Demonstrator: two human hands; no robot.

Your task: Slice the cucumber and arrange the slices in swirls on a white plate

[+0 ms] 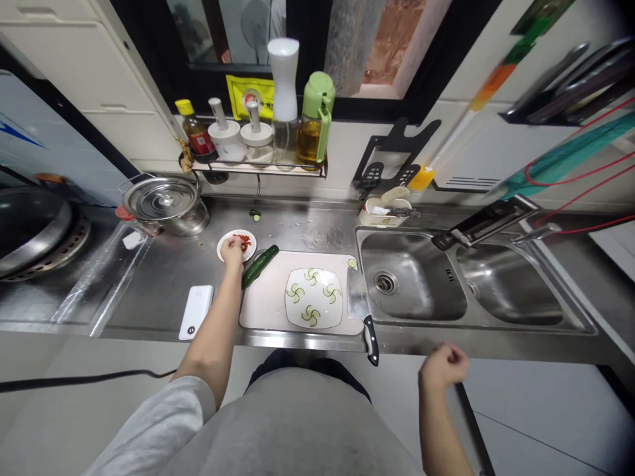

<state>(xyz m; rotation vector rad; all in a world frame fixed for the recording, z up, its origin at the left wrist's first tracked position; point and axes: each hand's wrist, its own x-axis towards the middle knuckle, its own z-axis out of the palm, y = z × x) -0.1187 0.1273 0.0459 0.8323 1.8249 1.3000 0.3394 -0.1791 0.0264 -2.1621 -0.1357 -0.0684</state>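
Observation:
My left hand (231,250) is over a small white plate (253,254) of chopped red pieces (245,242), fingers pinched together at the pile. What they hold, if anything, is hidden. A dark green cucumber (260,266) lies across the left edge of the pale cutting board (262,307). On that board sits a squarish white plate (313,297), where thin cucumber slices (311,316) form several pinwheel shapes. A cleaver-like knife (358,297) rests at the board's right side, its black handle over the counter edge. My right hand (445,365) hangs curled in front of the counter, holding nothing visible.
A double sink (417,284) with a black faucet (476,228) is at right. A lidded steel pot (169,205) and a wok (34,228) stand left. A white power bank (196,311) lies near the front edge. Bottles fill a wall rack (258,168); cucumber ends (255,215) lie behind.

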